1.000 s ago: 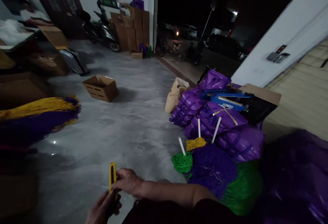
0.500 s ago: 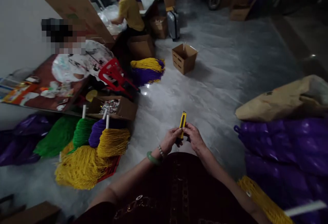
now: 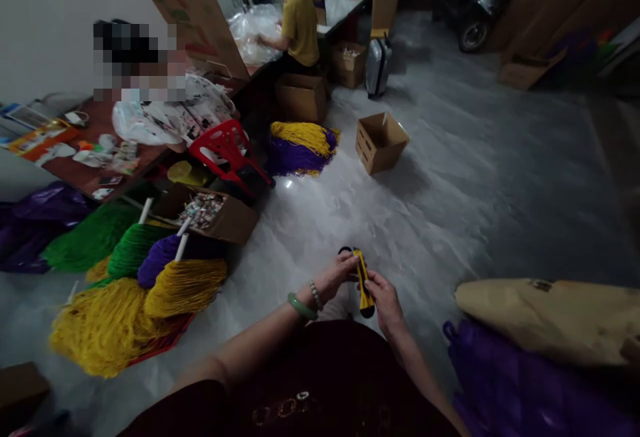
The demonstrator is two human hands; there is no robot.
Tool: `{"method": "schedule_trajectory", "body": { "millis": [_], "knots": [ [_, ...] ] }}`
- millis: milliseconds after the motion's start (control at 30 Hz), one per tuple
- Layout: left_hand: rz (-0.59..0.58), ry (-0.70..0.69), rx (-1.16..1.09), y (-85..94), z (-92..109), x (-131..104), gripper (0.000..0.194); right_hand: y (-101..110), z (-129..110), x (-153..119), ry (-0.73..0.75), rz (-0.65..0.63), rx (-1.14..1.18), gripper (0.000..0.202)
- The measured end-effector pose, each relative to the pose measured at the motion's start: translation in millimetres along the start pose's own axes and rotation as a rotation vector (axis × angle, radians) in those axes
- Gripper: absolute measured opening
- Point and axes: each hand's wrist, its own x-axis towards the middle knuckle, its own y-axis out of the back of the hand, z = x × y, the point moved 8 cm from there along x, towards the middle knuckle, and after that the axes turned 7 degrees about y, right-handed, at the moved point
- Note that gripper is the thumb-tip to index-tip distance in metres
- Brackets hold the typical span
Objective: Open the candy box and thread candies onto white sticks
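- Head view, the hold: the left hand (image 3: 333, 280) pinches the upper end of a yellow-and-black utility knife (image 3: 365, 282), while the right hand (image 3: 387, 300) grips its lower side with curled fingers — probably so one steadies it as the other works the body.
- The knife is in front of the torso, slanted, above the floor (image 3: 320, 224); whether its blade is out, I cannot tell.
- Beside the left fingers is a dark ring-shaped piece (image 3: 345, 250), too small to name.
- Head view, the placing: the cords are bunched by colour around white sticks (image 3: 181, 248), likely to prevent tangling — yellow (image 3: 187, 284), green (image 3: 129, 250) and purple (image 3: 159, 260).
- A carton of small pieces (image 3: 234, 222) is just beside them, perhaps for easy reach.
- Counts: one knife, two hands on it, three white sticks plainly showing, one red chair (image 3: 225, 147), one suitcase (image 3: 377, 67).
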Motion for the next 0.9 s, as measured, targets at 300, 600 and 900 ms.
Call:
{"method": "schedule_trajectory", "body": {
  "millis": [300, 600, 900],
  "knots": [
    [0.003, 0.054, -0.24, -64.1, 87, 183, 0.049, 77, -87, 154, -0.033, 0.048, -0.102, 0.055],
    [-0.207, 0.18, -0.063, -191.6, 162, 317, 0.052, 197, -162, 264, -0.043, 0.356, 0.005, 0.039],
    [-0.124, 0.137, -0.084, -294.6, 254, 483, 0.061, 326, -261, 442, -0.08, 0.203, -0.075, 0.047]
  ]
}}
